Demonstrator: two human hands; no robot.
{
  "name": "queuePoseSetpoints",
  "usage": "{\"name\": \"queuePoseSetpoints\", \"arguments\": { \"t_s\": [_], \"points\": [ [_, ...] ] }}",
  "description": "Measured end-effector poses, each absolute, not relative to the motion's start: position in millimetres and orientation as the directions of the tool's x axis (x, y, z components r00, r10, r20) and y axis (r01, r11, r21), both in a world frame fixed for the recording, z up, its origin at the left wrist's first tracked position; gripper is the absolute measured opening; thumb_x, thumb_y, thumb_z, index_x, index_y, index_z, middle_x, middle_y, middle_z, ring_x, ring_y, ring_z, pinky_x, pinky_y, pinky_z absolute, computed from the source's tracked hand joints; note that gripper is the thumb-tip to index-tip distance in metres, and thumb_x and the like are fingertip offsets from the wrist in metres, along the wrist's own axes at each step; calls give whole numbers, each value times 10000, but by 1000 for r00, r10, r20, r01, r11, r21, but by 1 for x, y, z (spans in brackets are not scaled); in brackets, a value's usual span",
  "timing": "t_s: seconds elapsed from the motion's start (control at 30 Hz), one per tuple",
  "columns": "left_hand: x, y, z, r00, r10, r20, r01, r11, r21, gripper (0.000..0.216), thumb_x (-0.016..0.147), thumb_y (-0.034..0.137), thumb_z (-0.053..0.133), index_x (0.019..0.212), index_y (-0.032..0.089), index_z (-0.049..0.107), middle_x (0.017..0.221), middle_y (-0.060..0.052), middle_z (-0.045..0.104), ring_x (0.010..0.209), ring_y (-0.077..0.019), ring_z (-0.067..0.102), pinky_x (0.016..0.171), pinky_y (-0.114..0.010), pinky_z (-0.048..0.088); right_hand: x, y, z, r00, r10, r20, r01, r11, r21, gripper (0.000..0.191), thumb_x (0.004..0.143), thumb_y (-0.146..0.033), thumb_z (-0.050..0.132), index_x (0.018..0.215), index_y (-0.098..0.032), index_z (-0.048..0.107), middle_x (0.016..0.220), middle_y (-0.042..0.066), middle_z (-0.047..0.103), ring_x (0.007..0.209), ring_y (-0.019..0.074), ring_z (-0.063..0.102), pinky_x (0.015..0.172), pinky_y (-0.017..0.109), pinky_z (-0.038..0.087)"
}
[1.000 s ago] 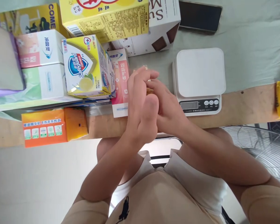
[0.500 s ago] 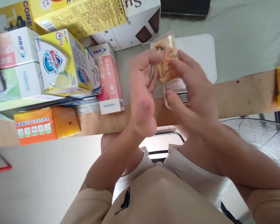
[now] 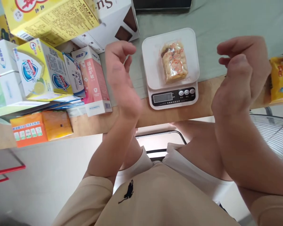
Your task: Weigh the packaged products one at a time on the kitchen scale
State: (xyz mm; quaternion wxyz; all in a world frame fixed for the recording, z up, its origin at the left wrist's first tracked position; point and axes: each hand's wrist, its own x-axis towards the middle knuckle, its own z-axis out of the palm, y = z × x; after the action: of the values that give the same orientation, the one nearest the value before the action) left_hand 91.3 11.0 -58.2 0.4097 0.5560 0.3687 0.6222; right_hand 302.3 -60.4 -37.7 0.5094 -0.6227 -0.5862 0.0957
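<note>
A pastry in a clear wrapper with red print [image 3: 174, 62] lies on the white platform of a digital kitchen scale [image 3: 151, 70]. The scale's display and round buttons face me, but I cannot read a number. To the left of the scale, my left hand [image 3: 122, 78] hovers with loosely curled fingers apart and nothing in them. My right hand [image 3: 240, 73] is up on the scale's other side, also loosely curled and holding nothing. Neither hand touches the scale or the pastry.
Toothpaste boxes [image 3: 95, 84], a yellow Safeguard soap box [image 3: 41, 69] and a large yellow carton [image 3: 54, 23] crowd the left. An orange pack [image 3: 41, 128] lies at the table edge. A yellow packet [image 3: 279, 80] is at right, above a fan [image 3: 275, 135]. A dark object [image 3: 162, 5] sits at the back.
Both hands have let go of the wrapped pastry, which now rests on the scale. The hands have drawn apart, left and right. The view has shifted, showing the whole scale.
</note>
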Motion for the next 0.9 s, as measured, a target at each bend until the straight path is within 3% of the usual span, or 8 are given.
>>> {"name": "queuePoseSetpoints", "arguments": {
  "t_s": [0.1, 0.27, 0.43, 0.6, 0.77, 0.9],
  "points": [
    [89, 15, -61, -58, 911, 409, -42, -412, 910, 537, 866, 808, 534, 1023, 302, 623, 1099, -24, 617, 1182, -273, 598, 1043, -555, 477, 309, -60, -41, 299, 851, 431, 630, 163, -759, 317, 1002, -299, 390, 1148, -341, 667, 1165, 45, 714, 1146, 276, 687, 994, 520, 600],
    [99, 11, -60, -48, 904, 425, 19, -424, 905, 501, 887, 803, 486, 978, 332, 631, 1049, -25, 626, 1129, -263, 601, 1002, -497, 497, 305, -61, -38, 309, 855, 417, 609, 159, -777, 296, 974, -245, 423, 1119, -292, 677, 1143, 53, 722, 1119, 244, 688, 990, 483, 595],
    [101, 7, -57, -34, 886, 462, 58, -460, 886, 508, 936, 752, 450, 998, 269, 597, 1044, -45, 617, 1106, -228, 619, 1010, -436, 514, 304, -61, -41, 255, 868, 425, 607, 198, -770, 311, 995, -346, 441, 1159, -225, 676, 1159, 59, 712, 1119, 216, 678, 938, 441, 578],
    [98, 2, -53, -21, 888, 459, 165, -450, 878, 388, 978, 657, 376, 1014, 328, 578, 1079, -45, 614, 1145, -226, 622, 1058, -438, 532, 301, -58, -48, 234, 864, 446, 613, 225, -757, 356, 1000, -413, 439, 1156, -188, 667, 1156, 72, 690, 1125, 187, 665, 942, 395, 565],
    [96, 5, -54, -8, 871, 491, 112, -487, 866, 392, 968, 667, 411, 1013, 321, 589, 1041, -54, 620, 1085, -248, 630, 1014, -447, 534, 294, -58, -45, 204, 879, 430, 631, 218, -745, 331, 1006, -386, 430, 1167, -197, 651, 1175, 80, 677, 1140, 187, 652, 966, 401, 537],
    [95, 3, -52, 123, 840, 528, 196, -543, 817, 395, 1035, 609, 325, 1020, 296, 567, 1053, -63, 641, 1075, -239, 631, 1024, -441, 525, 291, -58, -43, 131, 882, 452, 716, 231, -659, 319, 991, -372, 462, 1189, -185, 627, 1177, 103, 675, 1138, 209, 647, 1000, 443, 521]
  ]
}}
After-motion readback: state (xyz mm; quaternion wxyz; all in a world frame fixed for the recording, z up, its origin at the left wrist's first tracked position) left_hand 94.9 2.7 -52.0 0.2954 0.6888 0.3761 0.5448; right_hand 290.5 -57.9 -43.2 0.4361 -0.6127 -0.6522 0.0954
